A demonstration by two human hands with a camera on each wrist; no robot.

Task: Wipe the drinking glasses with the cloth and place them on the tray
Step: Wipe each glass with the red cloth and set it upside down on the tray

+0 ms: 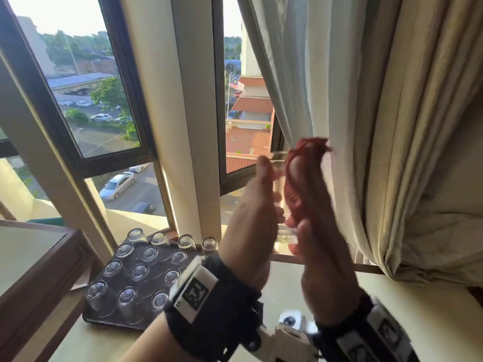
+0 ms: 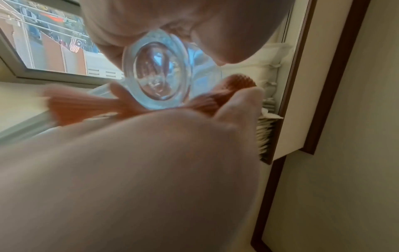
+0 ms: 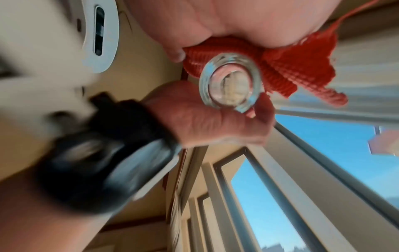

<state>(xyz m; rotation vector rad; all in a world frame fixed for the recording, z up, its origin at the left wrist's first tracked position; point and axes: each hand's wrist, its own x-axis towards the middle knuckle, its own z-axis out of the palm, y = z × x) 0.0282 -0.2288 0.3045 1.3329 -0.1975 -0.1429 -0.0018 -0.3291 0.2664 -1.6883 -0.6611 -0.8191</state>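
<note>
Hands are holding one clear, round glass (image 1: 281,205) between them. The left hand (image 1: 251,205) is gripping its side. The right hand (image 1: 313,231) is pressing a bumpy red cloth (image 1: 300,184) around it.

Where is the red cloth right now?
In the head view the red cloth is right of centre, held up by the right hand against the glass that the left hand grips, before the curtain.

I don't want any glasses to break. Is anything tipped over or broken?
Nothing stands out. The glasses on the tray stand upside down in neat rows, none fallen. The left hand holds one glass while the right hand wipes it with the cloth.
</note>
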